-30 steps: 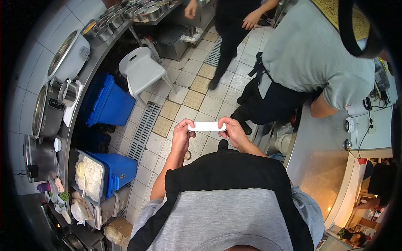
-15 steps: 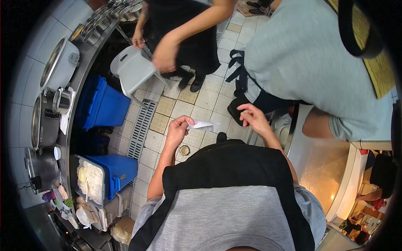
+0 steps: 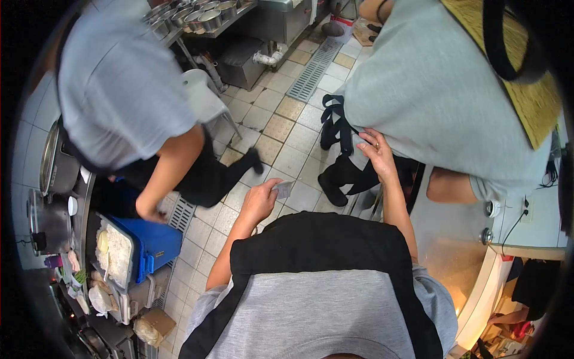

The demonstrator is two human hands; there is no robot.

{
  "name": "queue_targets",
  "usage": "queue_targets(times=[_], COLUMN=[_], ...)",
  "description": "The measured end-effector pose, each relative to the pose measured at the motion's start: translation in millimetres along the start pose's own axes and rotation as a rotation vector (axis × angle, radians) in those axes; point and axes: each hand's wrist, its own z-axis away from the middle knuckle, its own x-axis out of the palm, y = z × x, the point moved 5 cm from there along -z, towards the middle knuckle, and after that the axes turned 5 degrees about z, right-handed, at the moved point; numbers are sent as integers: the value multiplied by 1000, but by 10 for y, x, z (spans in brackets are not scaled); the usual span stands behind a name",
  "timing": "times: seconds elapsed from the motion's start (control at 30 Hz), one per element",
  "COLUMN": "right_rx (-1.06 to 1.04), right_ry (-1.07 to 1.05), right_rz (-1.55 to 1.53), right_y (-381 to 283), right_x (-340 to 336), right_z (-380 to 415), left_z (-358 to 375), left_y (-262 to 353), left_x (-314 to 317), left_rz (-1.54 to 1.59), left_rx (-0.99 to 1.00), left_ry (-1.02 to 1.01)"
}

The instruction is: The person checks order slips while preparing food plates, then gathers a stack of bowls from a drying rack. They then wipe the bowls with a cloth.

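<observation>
Between the thumb and fingers of my left hand [image 3: 259, 201] is a small slip of paper [image 3: 284, 189], held out over the tiled floor. My right hand [image 3: 379, 157] is raised with its fingers apart and nothing in them. It overlaps the side of a co-worker's grey shirt [image 3: 412, 90] in this view, close to the dark apron ties [image 3: 336, 122].
Another co-worker [image 3: 125, 90] bends over at the left, one arm near a blue bin [image 3: 158, 245]. A tray of rice [image 3: 113, 254] sits beside that bin. Pots [image 3: 52, 224] line the left counter, and a steel counter [image 3: 445, 239] runs along my right.
The co-worker by the grey chair has moved to the left, in front of the pots. My right hand has moved up and right. The paper slip now looks smaller and turned.
</observation>
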Motion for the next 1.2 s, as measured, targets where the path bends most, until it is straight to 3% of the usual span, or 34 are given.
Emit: queue_targets(times=[0.1,0.2,0.3,0.4,0.43,0.5,0.6,0.7,0.83,0.9,0.97,1.03,1.07,1.2], right_rx=[-127,-302,-184,-244,-215,-179,-405,-211,-84,71,-50,-271,-232,-265], right_ry=[53,32,-394,-851,-953,-1063,-933,-778,-315,101,512,853,944,1024], right_rz=[-87,263,113,402,388,403,408,562,245,-33,-287,-270,-527,-604], right_y=[19,23,-177,-137,-143,-119,54,81,67,51,11,-187,-389,-631], right_x=[25,126,467,851,973,1143,1272,1154,538,-124,-1042,-1958,-2284,-3567], right_z=[-281,-602,-611,-530,-502,-518,-833,-1282,-1897,-2120,-2264,-2257,-2253,-2418], left_z=[-79,-148,-274,-463,-544,-745,-1187,-1791,-2572,-2927,-3198,-3363,-3428,-3648], left_y=[49,119,121,126,140,62,65,65,376,505,672,887,965,1084], left_x=[93,139,172,102,54,-5,-120,-202,-465,-569,-597,-610,-590,-375], left_rz=[-64,-63,-35,100,119,348,670,845,678,514,313,51,-76,-265], left_rx=[32,70,81,55,110,12,-54,-13,114,169,192,301,357,429], left_ry=[-15,-45,-75,-94,-36,-32,-103,-223,-184,-212,-224,-285,-307,-412])
